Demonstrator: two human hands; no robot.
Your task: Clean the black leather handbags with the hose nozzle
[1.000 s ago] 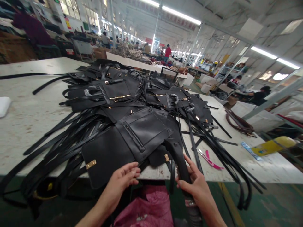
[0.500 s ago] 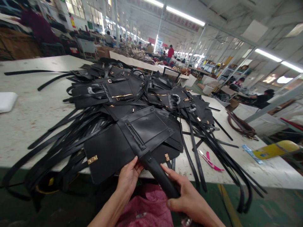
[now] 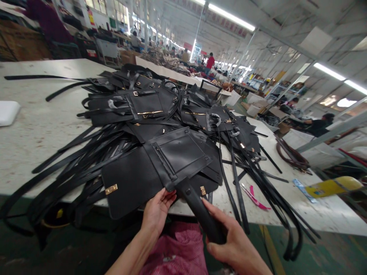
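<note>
A black leather bag panel (image 3: 183,147) with a raised framed pocket and a zip slot lies over the pile nearest me. To its left extends a smooth black flap (image 3: 130,181) bearing a gold clasp plate (image 3: 111,189). My left hand (image 3: 159,208) is closed at the panel's near edge, thumb and fingers pinching it. My right hand (image 3: 229,236) is wrapped round a long, thick black piece (image 3: 200,210) with a small rectangular mark near its far end. That end meets the panel's lower corner; whether they are joined I cannot tell. Its near end is hidden by my hand.
Several black bag pieces (image 3: 149,105) and long straps (image 3: 77,160) cover the white table (image 3: 25,152), some hanging over its front edge. Rightward lie pink-handled snips (image 3: 254,196), a yellow bottle (image 3: 334,186) and a brown strap coil (image 3: 291,154). People work farther back.
My right hand and the thick black piece have shifted slightly right. My left hand stays at the panel's edge. The view has tilted a little.
</note>
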